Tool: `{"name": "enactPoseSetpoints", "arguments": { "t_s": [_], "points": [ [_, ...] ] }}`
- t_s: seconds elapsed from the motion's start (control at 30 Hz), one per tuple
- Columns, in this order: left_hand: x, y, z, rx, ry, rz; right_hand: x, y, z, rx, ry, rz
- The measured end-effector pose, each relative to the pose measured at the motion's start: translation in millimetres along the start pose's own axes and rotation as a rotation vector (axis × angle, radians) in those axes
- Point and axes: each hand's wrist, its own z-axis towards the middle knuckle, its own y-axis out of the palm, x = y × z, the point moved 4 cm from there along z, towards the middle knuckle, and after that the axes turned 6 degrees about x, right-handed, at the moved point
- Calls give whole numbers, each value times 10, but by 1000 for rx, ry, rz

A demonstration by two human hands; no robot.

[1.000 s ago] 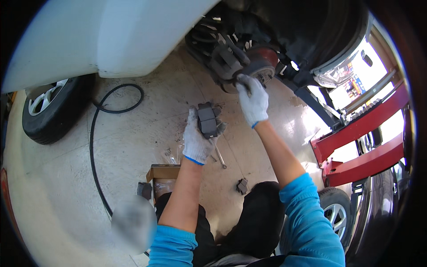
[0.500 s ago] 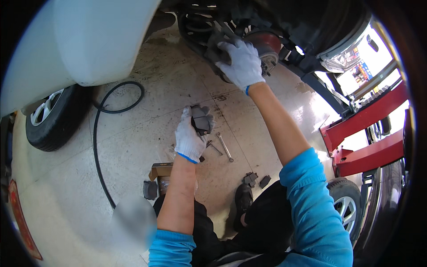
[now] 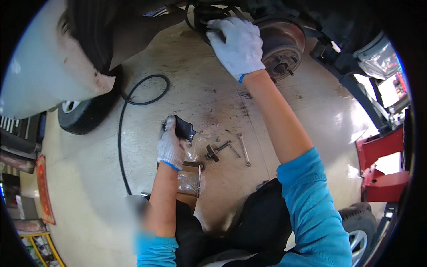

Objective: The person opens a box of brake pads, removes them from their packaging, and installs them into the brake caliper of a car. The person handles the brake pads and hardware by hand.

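My left hand (image 3: 171, 146), in a white knit glove, is closed around dark brake pads (image 3: 184, 128) above the floor; how many pads it holds is hard to tell. Up at the car's axle, my gloved right hand (image 3: 238, 46) has its fingers curled over a dark part that looks like the brake caliper (image 3: 208, 17). Its fingertips are partly hidden. Just right of that hand are the bare brake disc (image 3: 291, 33) and its hub (image 3: 281, 67) with studs.
On the floor lie a wrench (image 3: 244, 150) and a screw tool with a black block (image 3: 213, 152). An opened cardboard box (image 3: 188, 200) with clear plastic sits by my left forearm. A black hose (image 3: 120, 142) loops at left. Red lift arms (image 3: 384, 184) stand at right.
The view has shifted, showing more of the disc and hub. My left hand has turned the pads and moved slightly left. My right hand has stayed by the brake, its fingers curled over the dark part.
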Motion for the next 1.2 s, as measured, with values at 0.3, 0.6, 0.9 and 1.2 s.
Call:
{"name": "enactPoseSetpoints", "arguments": {
  "t_s": [0.3,0.6,0.9,1.2],
  "points": [
    [232,318,341,-199,37,73,263,107,-138,-44,-27,190],
    [-500,691,979,-430,-315,-287,396,47,-209,-111,-354,134],
    [-1109,1174,929,-642,-585,-353,34,471,-298,-563,-505,-227],
    [-1127,1706,883,-917,-902,-730,-194,443,113,-1005,-540,-392]
  ]
}}
